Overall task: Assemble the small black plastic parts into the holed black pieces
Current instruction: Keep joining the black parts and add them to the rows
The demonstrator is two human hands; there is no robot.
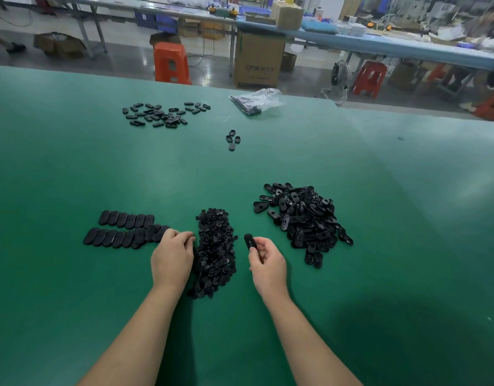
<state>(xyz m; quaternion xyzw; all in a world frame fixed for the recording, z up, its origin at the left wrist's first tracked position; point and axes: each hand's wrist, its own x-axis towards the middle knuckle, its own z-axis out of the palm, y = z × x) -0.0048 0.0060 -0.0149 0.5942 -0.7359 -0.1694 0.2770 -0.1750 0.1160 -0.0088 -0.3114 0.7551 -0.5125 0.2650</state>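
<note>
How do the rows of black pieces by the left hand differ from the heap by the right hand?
The rows lie ordered, overlapping side by side in two lines; the heap is a loose jumble. The row pieces show smooth faces with no holes visible; many heap pieces show a keyhole-like opening. Both are black oval plastic on the green table.

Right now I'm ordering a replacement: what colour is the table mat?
Green table mat, plain; head view shows it best.

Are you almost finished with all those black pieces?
Not nearly. Two neat rows look done. The right hand holds one holed piece, and the left hand reaches the small parts pile. A big heap of holed pieces waits.
</note>
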